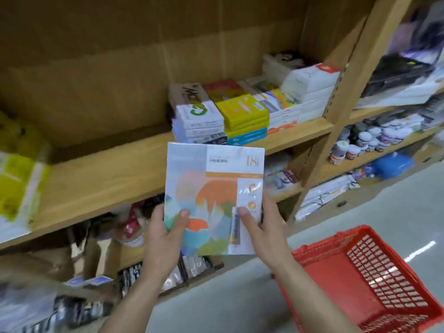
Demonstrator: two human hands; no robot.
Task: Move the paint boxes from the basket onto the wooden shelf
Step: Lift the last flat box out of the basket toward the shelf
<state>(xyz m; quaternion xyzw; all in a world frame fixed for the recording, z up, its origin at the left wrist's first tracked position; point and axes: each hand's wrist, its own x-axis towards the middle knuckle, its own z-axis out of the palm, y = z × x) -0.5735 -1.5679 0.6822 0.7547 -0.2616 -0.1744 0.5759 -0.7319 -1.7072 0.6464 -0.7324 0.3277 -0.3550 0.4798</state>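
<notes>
Yellow-green packets [19,179] lie far left of the fingers on the wooden shelf [101,179], with bare board beyond the fingertips. The left hand [165,234] pinches the paint box [213,188] at its lower left corner, thumb on the face and the other fingers hidden behind. The box is held upright in the air, short of the shelf edge. The right hand [266,227] grips its lower right edge likewise. Both holds sit low on a glossy wrap, so the top could tip or slip on the reach. Pushed too far right, it may knock the stacked boxes [242,114]. The red basket [374,272] sits below and right of the right fingers.
</notes>
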